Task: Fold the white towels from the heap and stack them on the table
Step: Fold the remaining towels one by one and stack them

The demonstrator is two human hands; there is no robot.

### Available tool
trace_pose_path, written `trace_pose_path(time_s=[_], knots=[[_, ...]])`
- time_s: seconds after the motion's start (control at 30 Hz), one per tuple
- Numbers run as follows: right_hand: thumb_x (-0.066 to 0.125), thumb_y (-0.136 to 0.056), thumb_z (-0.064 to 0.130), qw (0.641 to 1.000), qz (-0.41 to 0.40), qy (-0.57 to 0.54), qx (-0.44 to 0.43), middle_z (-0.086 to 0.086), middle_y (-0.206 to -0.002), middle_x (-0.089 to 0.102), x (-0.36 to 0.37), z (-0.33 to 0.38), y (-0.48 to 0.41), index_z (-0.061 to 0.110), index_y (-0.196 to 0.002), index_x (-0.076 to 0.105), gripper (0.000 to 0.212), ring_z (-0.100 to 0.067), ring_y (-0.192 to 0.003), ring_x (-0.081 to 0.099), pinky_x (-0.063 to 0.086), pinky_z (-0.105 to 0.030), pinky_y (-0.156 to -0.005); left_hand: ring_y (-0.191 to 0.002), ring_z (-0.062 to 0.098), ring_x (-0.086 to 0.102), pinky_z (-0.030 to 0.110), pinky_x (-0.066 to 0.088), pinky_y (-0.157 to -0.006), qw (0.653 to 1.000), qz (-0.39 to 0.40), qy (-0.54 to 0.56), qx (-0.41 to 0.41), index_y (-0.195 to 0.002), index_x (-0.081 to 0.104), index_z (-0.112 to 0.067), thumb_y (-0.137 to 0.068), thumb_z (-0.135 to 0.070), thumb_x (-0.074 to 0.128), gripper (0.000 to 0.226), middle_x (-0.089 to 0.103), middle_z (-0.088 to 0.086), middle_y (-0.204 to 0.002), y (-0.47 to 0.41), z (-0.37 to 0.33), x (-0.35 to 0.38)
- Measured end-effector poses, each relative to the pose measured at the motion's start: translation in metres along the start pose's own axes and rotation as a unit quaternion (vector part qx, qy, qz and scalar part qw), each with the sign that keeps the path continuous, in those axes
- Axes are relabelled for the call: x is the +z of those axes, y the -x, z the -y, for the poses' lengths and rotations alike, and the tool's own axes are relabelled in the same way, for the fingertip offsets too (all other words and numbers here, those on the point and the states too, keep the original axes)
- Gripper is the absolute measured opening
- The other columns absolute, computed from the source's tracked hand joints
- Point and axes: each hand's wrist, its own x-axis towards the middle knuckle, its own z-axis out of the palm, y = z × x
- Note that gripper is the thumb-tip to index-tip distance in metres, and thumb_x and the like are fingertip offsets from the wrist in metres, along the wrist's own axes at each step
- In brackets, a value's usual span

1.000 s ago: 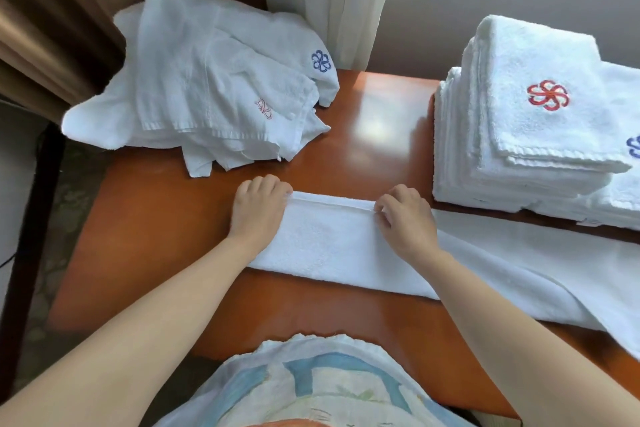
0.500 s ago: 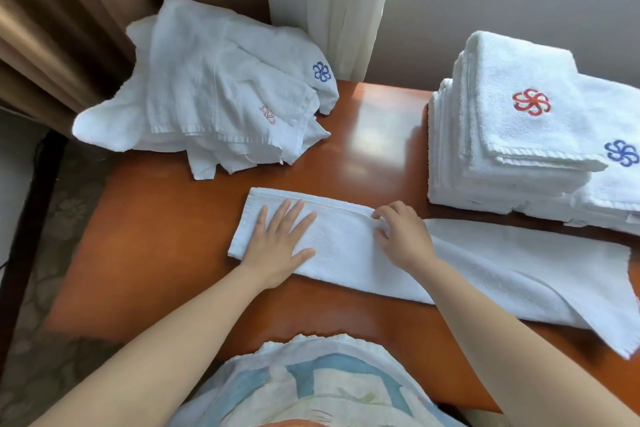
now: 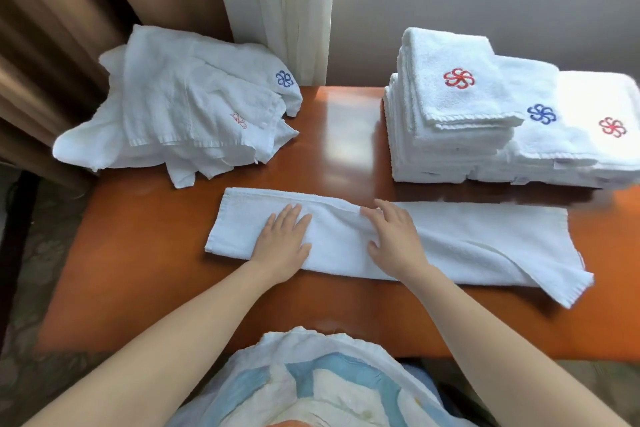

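A white towel (image 3: 485, 246), folded lengthwise into a long strip, lies across the orange-brown table (image 3: 145, 253) in front of me. My left hand (image 3: 285, 241) rests flat on its left part, fingers spread. My right hand (image 3: 393, 237) lies on the strip's middle, fingers apart, fingertips at the upper fold. A heap of unfolded white towels (image 3: 180, 114) with blue and red emblems sits at the table's back left. Stacks of folded white towels (image 3: 460, 121) stand at the back right.
Brown and white curtains (image 3: 270, 10) hang behind the heap, and a grey wall under a window sill runs behind the stacks. The table's left edge drops to a patterned floor (image 3: 31, 253). My light patterned top shows at the bottom.
My left hand went from gripping the strip's far edge to lying flat with spread fingers. My right hand opened from a pinch on the fold. The view has tilted up and back.
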Motion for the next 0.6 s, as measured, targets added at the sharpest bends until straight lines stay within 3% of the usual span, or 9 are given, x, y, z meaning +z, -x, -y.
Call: trace_pose_path(time_s=[0.27, 0.43, 0.6], knots=[[0.057, -0.087, 0.014, 0.997, -0.044, -0.016, 0.065, -0.006, -0.15, 0.039, -0.017, -0.075, 0.053, 0.018, -0.146, 0.041, 0.061, -0.024, -0.14, 0.031, 0.022, -0.041, -0.117, -0.153, 0.021, 0.0, 0.035, 0.004, -0.124, 0.993, -0.026, 0.026, 0.112, -0.158, 0.017, -0.02, -0.101, -0.033, 0.044, 0.064, 0.004, 0.004, -0.166, -0.02, -0.103, 0.006], [0.059, -0.089, 0.017, 0.993, -0.036, -0.014, 0.109, -0.002, -0.149, 0.043, -0.032, -0.139, 0.084, 0.022, -0.148, 0.04, 0.062, -0.023, -0.136, 0.037, 0.026, -0.041, -0.118, -0.152, 0.021, 0.004, 0.034, 0.006, -0.122, 0.989, -0.047, 0.037, 0.137, -0.156, 0.023, -0.021, -0.099, -0.03, 0.047, 0.062, 0.009, 0.004, -0.166, -0.036, -0.177, 0.011], [0.06, -0.084, 0.015, 0.993, -0.01, -0.001, 0.115, -0.002, -0.14, 0.049, -0.045, -0.205, 0.104, 0.021, -0.146, 0.041, 0.065, -0.025, -0.123, 0.046, 0.036, -0.036, -0.108, -0.151, 0.023, 0.012, 0.037, 0.004, -0.123, 0.987, -0.043, 0.012, 0.151, -0.154, 0.028, -0.02, -0.1, -0.03, 0.046, 0.057, 0.02, 0.005, -0.162, -0.056, -0.243, 0.02]])
